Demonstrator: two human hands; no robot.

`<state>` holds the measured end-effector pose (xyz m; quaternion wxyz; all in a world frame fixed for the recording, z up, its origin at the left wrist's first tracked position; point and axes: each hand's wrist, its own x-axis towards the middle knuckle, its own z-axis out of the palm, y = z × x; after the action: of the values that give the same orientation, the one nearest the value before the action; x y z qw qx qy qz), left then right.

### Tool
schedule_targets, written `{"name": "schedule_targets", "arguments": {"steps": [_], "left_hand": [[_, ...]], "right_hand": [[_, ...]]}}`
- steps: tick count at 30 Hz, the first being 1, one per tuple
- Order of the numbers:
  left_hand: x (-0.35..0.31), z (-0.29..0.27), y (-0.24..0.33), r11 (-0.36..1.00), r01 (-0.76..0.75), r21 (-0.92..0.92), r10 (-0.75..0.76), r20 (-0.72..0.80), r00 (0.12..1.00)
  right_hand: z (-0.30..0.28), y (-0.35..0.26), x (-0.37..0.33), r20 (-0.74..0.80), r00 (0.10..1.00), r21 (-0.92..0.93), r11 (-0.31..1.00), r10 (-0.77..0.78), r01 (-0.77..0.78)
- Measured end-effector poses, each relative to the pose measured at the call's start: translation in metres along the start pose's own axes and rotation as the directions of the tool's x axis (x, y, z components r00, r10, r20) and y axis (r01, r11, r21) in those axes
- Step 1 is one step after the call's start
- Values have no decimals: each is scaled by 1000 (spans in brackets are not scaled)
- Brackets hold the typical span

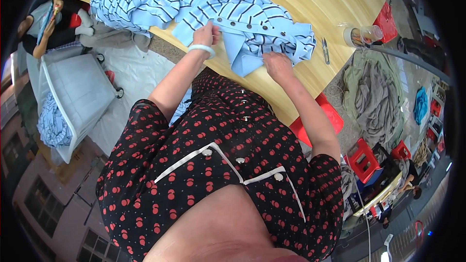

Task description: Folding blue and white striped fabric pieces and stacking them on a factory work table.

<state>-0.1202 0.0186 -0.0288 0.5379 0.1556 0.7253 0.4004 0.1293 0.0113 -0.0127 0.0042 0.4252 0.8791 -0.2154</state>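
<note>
A light blue garment with dark and white stripes [262, 12] lies crumpled on the wooden table [296, 94]. Its plain blue button band [240, 24], set with several dark buttons, runs across it. At the band's left end, my left hand [207, 35] has its fingers closed on the fabric. My right hand [279, 66] pinches the garment's near edge, beside a folded plain blue flap [242, 63]. The fingertips of both hands are partly hidden. To the right of the garment lies a pair of thread snips [325, 51], apart from both hands.
More striped garments [141, 5] are heaped at the table's far left. A clear container of tools [357, 36] stands by the right edge. A red stool [323, 119] is under the near right corner. On the left are a white wheeled cart [80, 92] and a seated person [43, 26].
</note>
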Motion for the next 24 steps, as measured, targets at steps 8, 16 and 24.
{"name": "schedule_targets", "arguments": {"steps": [8, 16, 24], "left_hand": [[65, 15, -6, 713, 552, -432, -516, 209, 831], [-27, 13, 94, 713, 384, -587, 5, 551, 835], [-74, 5, 89, 945, 169, -281, 19, 560, 829]], "right_hand": [[-6, -10, 4, -37, 998, 11, 998, -60, 60], [-94, -87, 23, -331, 901, 332, 859, -281, 389], [-106, -82, 36, -135, 991, 578, 812, 1, 78]]}}
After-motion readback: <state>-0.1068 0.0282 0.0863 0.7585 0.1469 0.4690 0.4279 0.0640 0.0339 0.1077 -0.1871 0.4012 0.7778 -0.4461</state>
